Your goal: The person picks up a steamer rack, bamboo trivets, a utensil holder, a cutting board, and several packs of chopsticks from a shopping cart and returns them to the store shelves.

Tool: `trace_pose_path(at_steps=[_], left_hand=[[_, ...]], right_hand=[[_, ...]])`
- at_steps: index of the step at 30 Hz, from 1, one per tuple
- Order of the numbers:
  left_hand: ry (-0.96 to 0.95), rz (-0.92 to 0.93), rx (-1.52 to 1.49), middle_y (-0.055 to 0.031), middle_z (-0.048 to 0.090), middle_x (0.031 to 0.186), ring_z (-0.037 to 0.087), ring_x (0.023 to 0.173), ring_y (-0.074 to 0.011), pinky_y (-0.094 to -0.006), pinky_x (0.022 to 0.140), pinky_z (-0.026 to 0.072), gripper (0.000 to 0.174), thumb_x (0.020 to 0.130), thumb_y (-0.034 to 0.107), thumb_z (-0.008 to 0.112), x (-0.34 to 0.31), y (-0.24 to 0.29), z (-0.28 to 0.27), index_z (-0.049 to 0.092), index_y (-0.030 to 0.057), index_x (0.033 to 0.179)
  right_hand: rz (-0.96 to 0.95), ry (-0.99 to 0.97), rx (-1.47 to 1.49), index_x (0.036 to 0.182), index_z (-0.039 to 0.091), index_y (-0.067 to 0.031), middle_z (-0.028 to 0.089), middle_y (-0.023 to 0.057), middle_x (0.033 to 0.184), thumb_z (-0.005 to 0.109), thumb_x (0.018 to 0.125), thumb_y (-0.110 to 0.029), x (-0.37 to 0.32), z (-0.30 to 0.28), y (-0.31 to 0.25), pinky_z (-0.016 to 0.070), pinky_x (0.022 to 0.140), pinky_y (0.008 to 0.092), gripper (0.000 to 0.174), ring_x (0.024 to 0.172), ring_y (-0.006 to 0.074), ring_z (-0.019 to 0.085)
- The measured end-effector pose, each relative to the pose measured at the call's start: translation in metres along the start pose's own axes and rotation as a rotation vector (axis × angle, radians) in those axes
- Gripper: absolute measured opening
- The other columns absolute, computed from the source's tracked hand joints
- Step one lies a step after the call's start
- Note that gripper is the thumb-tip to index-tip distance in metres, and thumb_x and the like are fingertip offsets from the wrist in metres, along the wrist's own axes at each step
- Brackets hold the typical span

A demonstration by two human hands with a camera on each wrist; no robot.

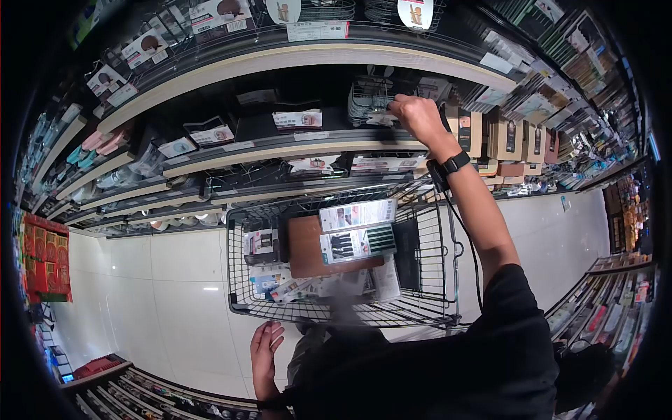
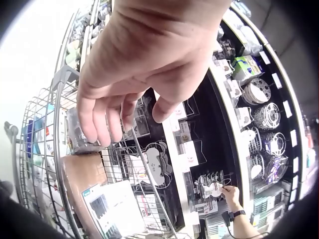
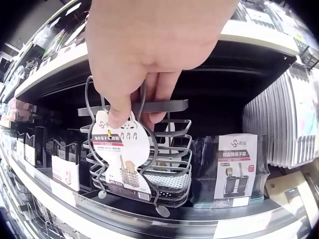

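Note:
My right hand [image 1: 418, 115] reaches to a middle shelf and pinches a black wire utensil holder [image 3: 172, 144] near the top of its frame. In the right wrist view the thumb presses at the holder's white cardboard tag [image 3: 119, 152], which has a picture of utensils in a basket. The holder's front feet overlap the shelf edge [image 3: 194, 216], and more wire layers show behind the tag. Low on the near side of the cart, my left hand [image 1: 266, 343] hangs with fingers loosely bent, holding nothing; in its wrist view it overlaps the cart.
A wire shopping cart [image 1: 233, 280] stands below the shelves, carrying a brown board [image 1: 304, 245], a packaged knife set [image 1: 357, 243] and several boxes. Right of the holder sits a boxed chopstick rack [image 3: 232, 172]. Another shelf [image 1: 294, 59] runs just above my right hand.

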State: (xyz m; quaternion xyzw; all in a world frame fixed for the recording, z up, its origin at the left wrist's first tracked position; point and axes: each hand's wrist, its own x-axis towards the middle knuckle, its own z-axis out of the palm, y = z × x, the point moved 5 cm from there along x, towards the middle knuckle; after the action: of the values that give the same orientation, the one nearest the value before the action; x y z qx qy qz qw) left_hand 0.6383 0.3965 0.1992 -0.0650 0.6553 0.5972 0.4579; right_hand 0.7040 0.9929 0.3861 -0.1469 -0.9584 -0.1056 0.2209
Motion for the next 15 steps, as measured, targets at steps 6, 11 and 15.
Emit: trace_pose_path(at_steps=[6, 11, 15], left_hand=[[0.013, 0.016, -0.030, -0.0134, 0.063, 0.122, 0.062, 0.112, -0.0230, -0.0336, 0.092, 0.0489, 0.034, 0.102, 0.024, 0.051, 0.001, 0.003, 0.007, 0.053, 0.0018, 0.128], [0.047, 0.005, -0.009, -0.0138, 0.063, 0.123, 0.061, 0.112, -0.0239, -0.0360, 0.094, 0.0489, 0.038, 0.101, 0.028, 0.052, -0.001, -0.001, 0.004, 0.054, 0.0013, 0.128], [0.052, -0.004, -0.012, -0.0135, 0.063, 0.122, 0.061, 0.112, -0.0236, -0.0354, 0.094, 0.0493, 0.037, 0.101, 0.027, 0.051, -0.001, -0.004, 0.005, 0.054, 0.0016, 0.128]], right_hand=[[0.008, -0.076, -0.007, 0.078, 0.065, -0.0073, 0.062, 0.0087, 0.082, 0.064, 0.081, -0.010, 0.012, 0.021, 0.012, 0.0505, 0.059, 0.0432, 0.004, 0.077, 0.0318, 0.065], [-0.002, -0.077, -0.005, 0.078, 0.067, -0.0106, 0.065, 0.0055, 0.084, 0.060, 0.075, -0.005, 0.009, 0.037, 0.015, 0.0538, 0.060, 0.0423, 0.009, 0.079, 0.0296, 0.067], [0.005, -0.102, -0.008, 0.079, 0.068, -0.0104, 0.065, 0.0057, 0.085, 0.060, 0.077, -0.005, 0.005, 0.042, 0.014, 0.0542, 0.061, 0.0418, 0.009, 0.079, 0.0292, 0.067]])
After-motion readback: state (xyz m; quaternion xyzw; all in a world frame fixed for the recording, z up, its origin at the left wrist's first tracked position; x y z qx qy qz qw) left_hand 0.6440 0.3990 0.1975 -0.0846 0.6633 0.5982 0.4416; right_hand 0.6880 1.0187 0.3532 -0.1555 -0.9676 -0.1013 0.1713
